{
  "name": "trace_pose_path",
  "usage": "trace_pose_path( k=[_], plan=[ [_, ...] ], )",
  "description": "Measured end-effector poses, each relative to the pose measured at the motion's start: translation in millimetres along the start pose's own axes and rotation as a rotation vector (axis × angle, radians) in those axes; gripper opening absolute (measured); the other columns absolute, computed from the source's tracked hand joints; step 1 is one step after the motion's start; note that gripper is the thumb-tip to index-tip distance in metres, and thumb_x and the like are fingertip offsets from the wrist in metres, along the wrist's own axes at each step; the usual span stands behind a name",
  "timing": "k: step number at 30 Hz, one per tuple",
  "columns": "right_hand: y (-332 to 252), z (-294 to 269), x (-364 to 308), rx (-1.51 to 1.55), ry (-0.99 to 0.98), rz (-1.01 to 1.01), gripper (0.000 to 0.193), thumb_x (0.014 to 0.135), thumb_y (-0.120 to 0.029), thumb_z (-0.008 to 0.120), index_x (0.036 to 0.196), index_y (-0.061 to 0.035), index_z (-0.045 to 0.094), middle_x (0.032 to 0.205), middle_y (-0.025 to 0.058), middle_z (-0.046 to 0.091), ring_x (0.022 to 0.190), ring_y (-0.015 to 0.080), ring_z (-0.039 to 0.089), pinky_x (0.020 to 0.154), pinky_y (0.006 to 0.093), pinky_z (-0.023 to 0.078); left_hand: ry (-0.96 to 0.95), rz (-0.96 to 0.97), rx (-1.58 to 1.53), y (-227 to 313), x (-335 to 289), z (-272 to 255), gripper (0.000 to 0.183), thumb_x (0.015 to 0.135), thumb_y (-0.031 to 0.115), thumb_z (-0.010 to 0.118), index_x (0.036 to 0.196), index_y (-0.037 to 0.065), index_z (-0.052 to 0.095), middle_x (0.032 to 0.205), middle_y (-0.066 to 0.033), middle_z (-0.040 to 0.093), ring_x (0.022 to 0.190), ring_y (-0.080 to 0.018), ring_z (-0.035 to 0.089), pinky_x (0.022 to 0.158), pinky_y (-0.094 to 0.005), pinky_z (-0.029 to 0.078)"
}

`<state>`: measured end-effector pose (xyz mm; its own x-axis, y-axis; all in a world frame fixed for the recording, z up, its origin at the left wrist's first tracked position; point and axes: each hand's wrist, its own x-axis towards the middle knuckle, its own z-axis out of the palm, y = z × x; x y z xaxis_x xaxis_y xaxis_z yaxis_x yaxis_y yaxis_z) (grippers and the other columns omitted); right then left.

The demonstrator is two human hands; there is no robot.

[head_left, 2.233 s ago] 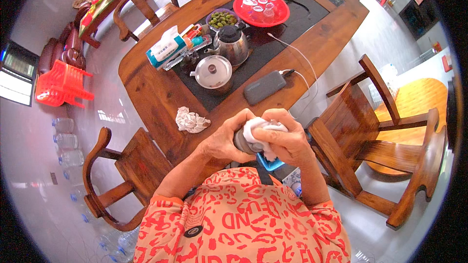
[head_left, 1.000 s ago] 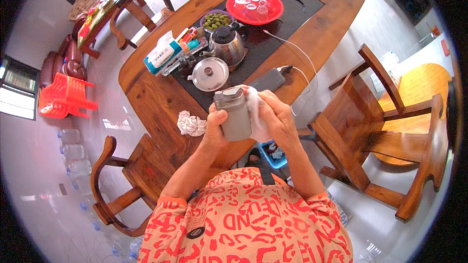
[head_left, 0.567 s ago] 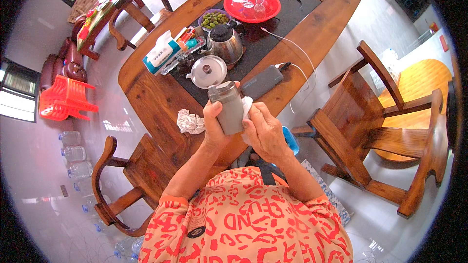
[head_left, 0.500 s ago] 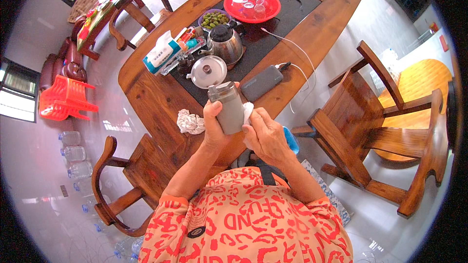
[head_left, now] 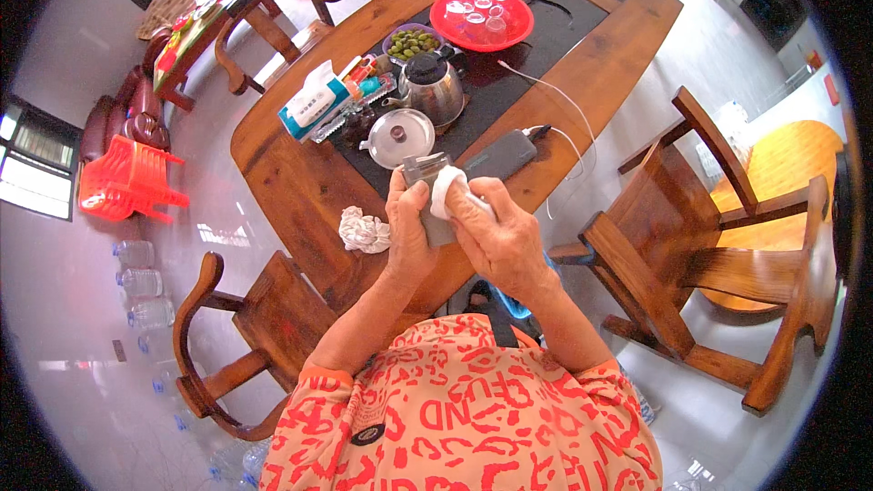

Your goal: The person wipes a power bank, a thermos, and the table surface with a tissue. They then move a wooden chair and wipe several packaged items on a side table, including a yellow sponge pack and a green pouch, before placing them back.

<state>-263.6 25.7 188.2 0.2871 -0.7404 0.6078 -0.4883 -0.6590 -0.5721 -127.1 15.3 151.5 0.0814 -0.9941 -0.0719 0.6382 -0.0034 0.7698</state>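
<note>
At the bottom of the frame sits a person in an orange patterned shirt [head_left: 464, 418], both forearms rising toward the middle. The left hand [head_left: 411, 227] has its grip wrapped around a grey metal canister [head_left: 429, 195], holding it upright just above the near edge of the wooden table [head_left: 291, 186]. The right hand [head_left: 505, 236] has its grip closed on a white cloth [head_left: 447, 193], pressed against the canister's right side near the top.

Left of the hands, a crumpled white tissue [head_left: 364, 230] lies on the table. Just beyond the canister are a round steel lid [head_left: 397, 137] and a dark flat power bank [head_left: 500, 153] with a white cable [head_left: 555, 100]. Farther up stand a steel kettle [head_left: 432, 89], a tissue pack [head_left: 314, 106] and a bowl of green fruit [head_left: 414, 41]. Toward the top, a red tray [head_left: 482, 23] carries small glass cups. Wooden chairs stand at lower left [head_left: 245, 327] and at right [head_left: 691, 255]; a red plastic stool [head_left: 127, 180] is far left.
</note>
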Motion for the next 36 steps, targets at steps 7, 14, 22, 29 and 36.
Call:
trace_pose_path(
  k=[7, 14, 22, 29, 36],
  plan=[
    [4, 4, -20, 0.210, -0.003, 0.000, 0.041, 0.078, 0.002, 0.062, 0.118, -0.0020, 0.057, 0.099, 0.0139, 0.059, 0.077, 0.0299, 0.063, 0.064, 0.0357, 0.053, -0.054, -0.063, 0.026, 1, -5, -12, 0.049, 0.084, 0.036, 0.051, 0.121, 0.004, 0.048, 0.104, -0.0105, 0.061, 0.090, -0.0195, 0.061, 0.079, -0.0329, 0.051],
    [8, 13, -2, 0.232, 0.150, 0.061, 0.035, 0.083, 0.000, 0.058, 0.117, 0.0056, 0.055, 0.096, 0.0185, 0.057, 0.079, 0.0323, 0.061, 0.068, 0.0366, 0.050, -0.214, -0.061, -0.060, 4, -10, -5, 0.054, 0.083, 0.029, 0.054, 0.130, 0.004, 0.044, 0.117, -0.0091, 0.058, 0.104, -0.0174, 0.057, 0.091, -0.0313, 0.046],
    [8, 14, -5, 0.294, 0.069, 0.113, 0.036, 0.084, -0.001, 0.057, 0.118, 0.0058, 0.054, 0.097, 0.0192, 0.056, 0.081, 0.0341, 0.061, 0.070, 0.0365, 0.051, -0.095, -0.048, -0.032, 6, -13, -4, 0.052, 0.084, 0.023, 0.065, 0.129, 0.004, 0.046, 0.111, -0.0061, 0.060, 0.099, -0.0134, 0.059, 0.086, -0.0289, 0.048],
    [-2, -1, -16, 0.208, -0.085, -0.101, 0.046, 0.074, -0.001, 0.064, 0.120, -0.0039, 0.057, 0.099, 0.0152, 0.056, 0.076, 0.0290, 0.063, 0.061, 0.0342, 0.054, 0.060, -0.009, 0.103, 12, -6, -16, 0.058, 0.085, 0.047, 0.057, 0.123, 0.004, 0.047, 0.092, -0.0078, 0.060, 0.084, -0.0183, 0.061, 0.072, -0.0333, 0.053],
    [9, -2, -2, 0.796, 0.090, 0.450, 0.028, 0.089, -0.010, 0.057, 0.115, -0.0013, 0.056, 0.092, 0.0061, 0.062, 0.073, 0.0117, 0.059, 0.064, 0.0262, 0.048, -0.057, -0.083, -0.068, 14, -12, -2, 0.052, 0.086, 0.034, 0.060, 0.127, 0.006, 0.044, 0.114, -0.0111, 0.058, 0.100, -0.0203, 0.060, 0.084, -0.0340, 0.052]
  ],
)
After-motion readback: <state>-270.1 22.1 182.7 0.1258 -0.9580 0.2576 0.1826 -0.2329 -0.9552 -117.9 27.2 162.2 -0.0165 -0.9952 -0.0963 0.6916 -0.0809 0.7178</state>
